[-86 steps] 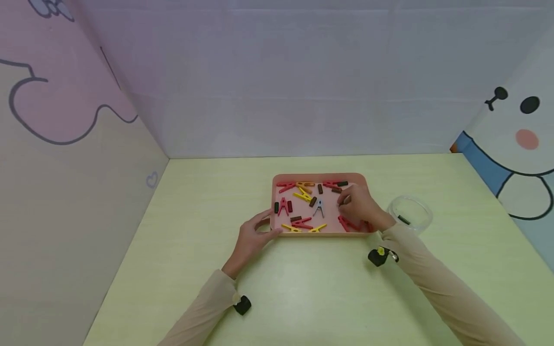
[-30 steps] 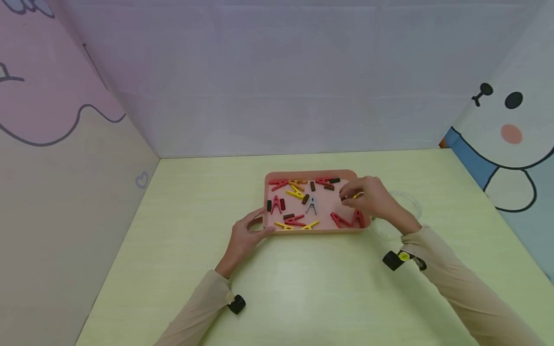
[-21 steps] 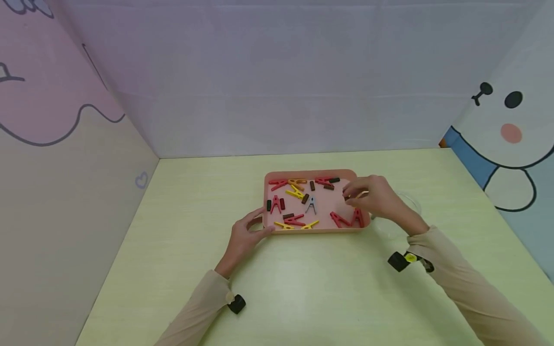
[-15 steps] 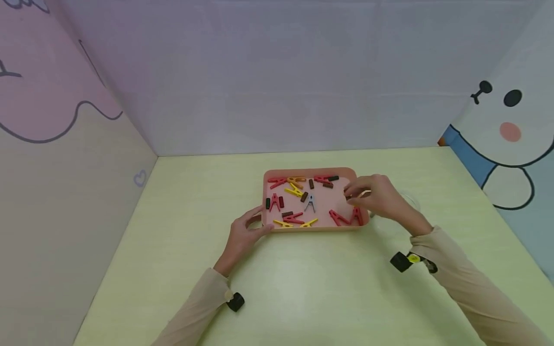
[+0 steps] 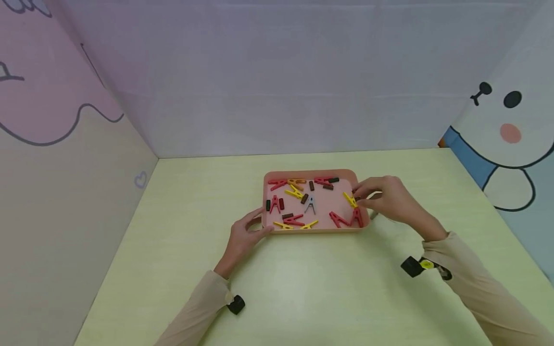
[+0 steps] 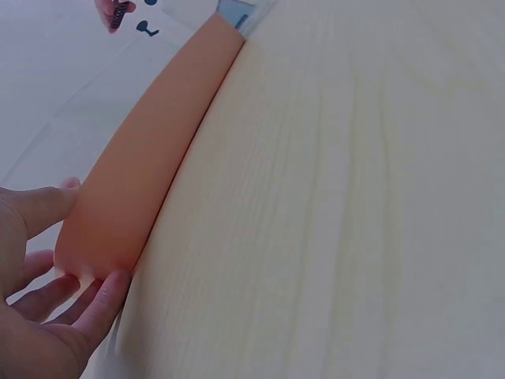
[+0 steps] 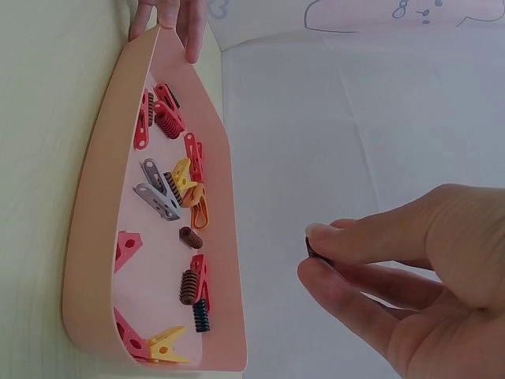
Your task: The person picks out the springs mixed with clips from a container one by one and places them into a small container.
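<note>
Springs and clothespins lie mixed in the pink tray (image 5: 315,172), and the right hand (image 5: 385,198) now pinches one small dark spring (image 7: 316,248) between thumb and forefinger, having lifted it and drawn back past the tray's right edge since a moment ago. A yellow clothespin (image 5: 349,199) that this hand covered lies bare just beside its fingertips. The left hand (image 5: 242,235), fingers loosely spread, still steadies the tray's near-left corner on the surface (image 5: 303,288), so another spring looks to be coming out.

The tray (image 5: 315,231) sits mid-tabletop (image 5: 303,288), clothespins (image 5: 295,193) scattered in it. The left hand (image 5: 243,238) rests at its left corner, the right hand (image 5: 389,199) at its right edge.
</note>
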`<state>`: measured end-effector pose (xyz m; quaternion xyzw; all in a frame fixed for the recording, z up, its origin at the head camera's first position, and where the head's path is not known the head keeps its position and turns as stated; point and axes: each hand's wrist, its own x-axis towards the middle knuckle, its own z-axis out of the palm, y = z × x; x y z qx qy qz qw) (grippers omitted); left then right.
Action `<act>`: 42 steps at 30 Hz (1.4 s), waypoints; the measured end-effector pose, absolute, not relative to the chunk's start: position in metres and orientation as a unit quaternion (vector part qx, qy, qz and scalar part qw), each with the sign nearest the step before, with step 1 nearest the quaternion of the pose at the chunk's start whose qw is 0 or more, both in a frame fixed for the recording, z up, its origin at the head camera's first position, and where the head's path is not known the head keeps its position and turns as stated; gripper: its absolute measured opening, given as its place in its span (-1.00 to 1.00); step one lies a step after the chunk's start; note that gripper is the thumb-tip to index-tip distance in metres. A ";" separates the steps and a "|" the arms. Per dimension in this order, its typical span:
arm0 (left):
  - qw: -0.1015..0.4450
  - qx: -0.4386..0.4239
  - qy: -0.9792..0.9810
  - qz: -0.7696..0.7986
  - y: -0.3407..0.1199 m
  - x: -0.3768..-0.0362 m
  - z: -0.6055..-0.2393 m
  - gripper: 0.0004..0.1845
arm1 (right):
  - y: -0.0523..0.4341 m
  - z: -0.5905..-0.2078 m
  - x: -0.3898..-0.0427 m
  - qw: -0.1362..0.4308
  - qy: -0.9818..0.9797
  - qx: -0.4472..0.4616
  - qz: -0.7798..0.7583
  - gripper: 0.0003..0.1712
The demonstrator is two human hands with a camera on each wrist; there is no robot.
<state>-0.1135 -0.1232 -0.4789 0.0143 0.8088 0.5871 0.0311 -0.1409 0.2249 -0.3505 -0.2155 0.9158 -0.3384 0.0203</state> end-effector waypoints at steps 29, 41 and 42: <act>0.033 0.004 0.805 0.593 -0.122 -0.112 -0.479 -0.35 | 0.248 -0.345 -0.127 -0.005 0.923 -0.210 -0.324 -0.81; 0.035 0.006 0.805 0.592 -0.121 -0.111 -0.474 -0.36 | 0.255 -0.344 -0.123 -0.003 0.928 -0.202 -0.313 -0.80; 0.033 0.005 0.805 0.592 -0.121 -0.112 -0.478 -0.36 | 0.256 -0.344 -0.122 -0.001 0.929 -0.199 -0.312 -0.80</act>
